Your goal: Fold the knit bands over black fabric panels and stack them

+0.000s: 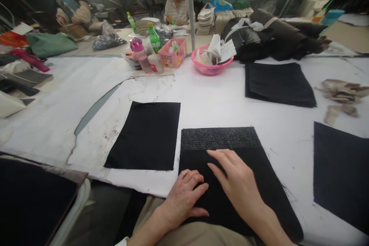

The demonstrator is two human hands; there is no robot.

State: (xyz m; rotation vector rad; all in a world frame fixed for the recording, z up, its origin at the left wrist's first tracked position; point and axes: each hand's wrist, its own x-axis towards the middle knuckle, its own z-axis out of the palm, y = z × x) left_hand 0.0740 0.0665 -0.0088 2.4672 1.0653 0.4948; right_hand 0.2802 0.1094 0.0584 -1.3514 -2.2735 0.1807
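"So, where do the two hands sit?"

"Low in the frame, near the centre, both over a black cloth (215,196) with a grey-flecked band (219,138) along its far edge. The left hand (186,194) lies at the cloth's left side; the right hand (236,178) reaches higher, fingertips near the band."

"And the fingers?"

"The left ones are loosely curled, thumb standing apart, gripping nothing that I can see. The right ones are gently bent, with a wide gap to the thumb and only cloth showing beneath. Whether those fingertips press down, I can't tell."

"What lies around them?"

"Left of centre, a black panel (147,136), just beside the cloth. At the lower right edge, another dark piece (340,173); in the upper right, a black stack (278,84). At upper centre, a pink basin (211,70) with papers in it, on the white table cover (213,103)."
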